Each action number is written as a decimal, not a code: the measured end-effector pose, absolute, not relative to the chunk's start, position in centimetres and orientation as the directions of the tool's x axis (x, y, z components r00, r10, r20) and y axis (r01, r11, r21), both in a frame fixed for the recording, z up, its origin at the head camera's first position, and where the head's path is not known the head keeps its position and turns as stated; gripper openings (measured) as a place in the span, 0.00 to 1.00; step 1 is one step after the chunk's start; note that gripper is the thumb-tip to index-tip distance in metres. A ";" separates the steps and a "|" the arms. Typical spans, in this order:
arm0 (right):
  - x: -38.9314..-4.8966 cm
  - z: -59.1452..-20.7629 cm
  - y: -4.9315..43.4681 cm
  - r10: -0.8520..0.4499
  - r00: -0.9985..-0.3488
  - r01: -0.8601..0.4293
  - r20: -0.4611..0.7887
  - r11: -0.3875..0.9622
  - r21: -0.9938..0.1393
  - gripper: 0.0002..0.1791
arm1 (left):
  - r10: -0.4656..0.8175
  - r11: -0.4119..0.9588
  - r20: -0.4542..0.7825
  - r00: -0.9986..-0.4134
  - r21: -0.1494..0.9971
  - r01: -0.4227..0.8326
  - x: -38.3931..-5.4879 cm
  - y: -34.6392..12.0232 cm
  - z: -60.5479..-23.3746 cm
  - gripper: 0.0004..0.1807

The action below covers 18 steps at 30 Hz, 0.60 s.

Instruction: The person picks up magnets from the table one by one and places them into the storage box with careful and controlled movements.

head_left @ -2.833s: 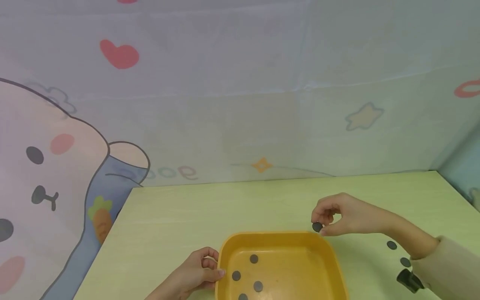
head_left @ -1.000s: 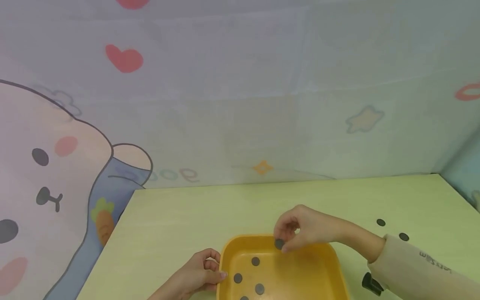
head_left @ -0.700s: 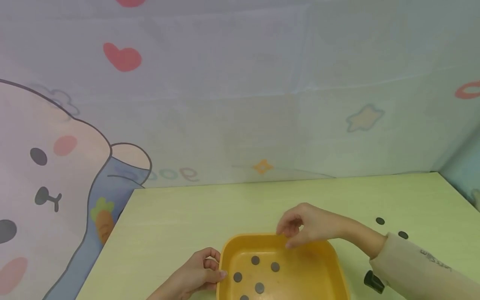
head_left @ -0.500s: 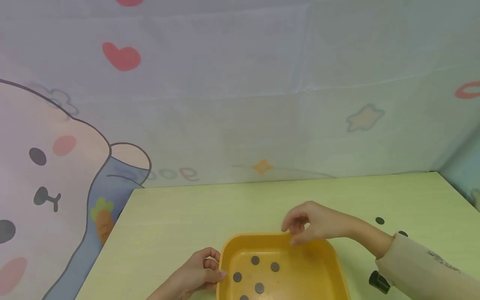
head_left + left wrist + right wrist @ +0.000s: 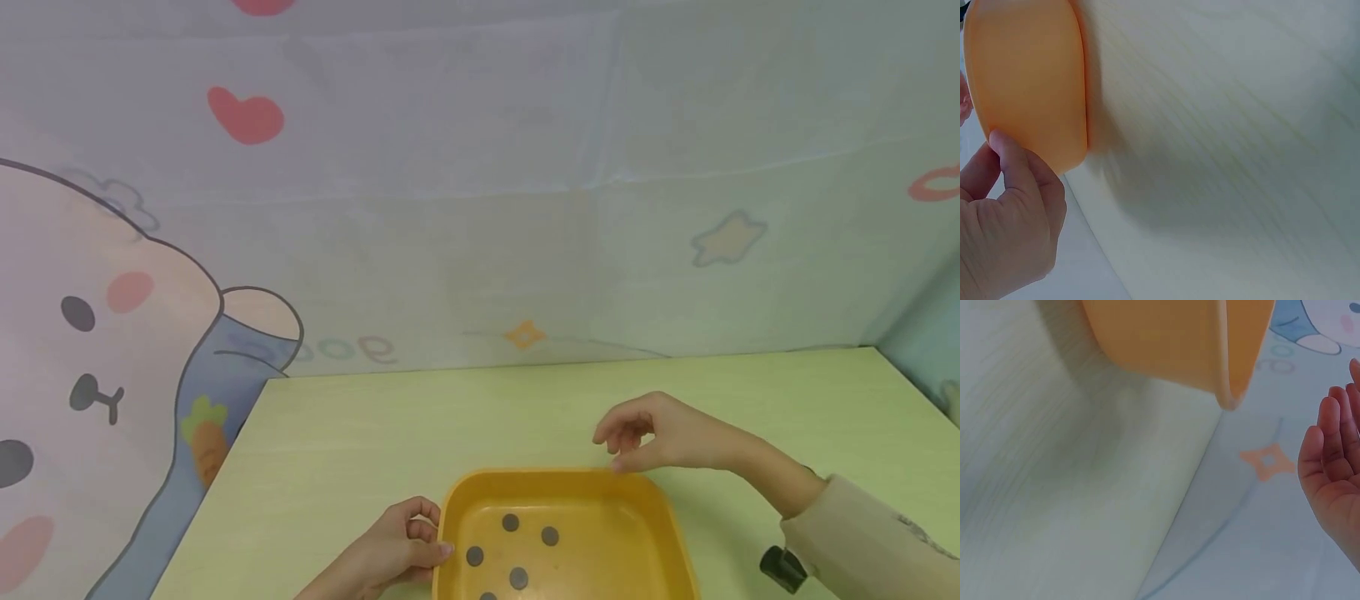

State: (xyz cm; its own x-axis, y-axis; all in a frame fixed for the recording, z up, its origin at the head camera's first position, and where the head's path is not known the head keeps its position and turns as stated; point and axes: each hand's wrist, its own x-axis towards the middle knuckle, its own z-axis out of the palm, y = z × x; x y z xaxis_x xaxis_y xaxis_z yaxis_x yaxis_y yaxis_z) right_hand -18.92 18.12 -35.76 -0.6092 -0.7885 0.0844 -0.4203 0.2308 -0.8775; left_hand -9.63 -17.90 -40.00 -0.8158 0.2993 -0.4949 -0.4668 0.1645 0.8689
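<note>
Head view: one yellow tray, set at the near middle of a pale green bench, its near side running out of frame.

Grey discs, five visible, all flat on the left half of the tray floor, spaced apart; the nearest is cut by the frame edge.

Left hand: fingers closed in a pinch on the tray's left rim; one disc lies just right of the thumb, inside the wall.

Right hand: raised near the tray's far right corner, fingers loosely curved, thumb a little apart, nothing held. The closest disc lies left and nearer, well below the fingertips; right wrist view shows these apart from the tray.

Also: beige sleeve; black cylindrical item at its cuff; printed backdrop, far side.
</note>
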 end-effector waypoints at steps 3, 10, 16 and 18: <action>-18.9 -35.5 19.2 -0.771 -0.631 -0.413 0.082 0.245 -0.877 0.10 | 0.308 0.155 -0.493 -0.814 0.870 -0.469 -9.7 -17.8 -40.0 0.15; -19.0 -35.3 21.4 -0.713 -0.695 -0.407 0.098 0.276 -0.871 0.10 | 0.319 0.157 -0.491 -0.811 0.871 -0.466 -9.7 -17.9 -40.1 0.14; -19.4 -35.4 22.4 -0.663 -0.741 -0.407 0.110 0.311 -0.859 0.11 | 0.331 0.162 -0.490 -0.806 0.871 -0.463 -9.6 -18.3 -40.2 0.14; -19.4 -35.3 23.0 -0.645 -0.758 -0.395 0.098 0.333 -0.856 0.12 | 0.329 0.160 -0.492 -0.806 0.870 -0.466 -9.7 -18.2 -40.3 0.14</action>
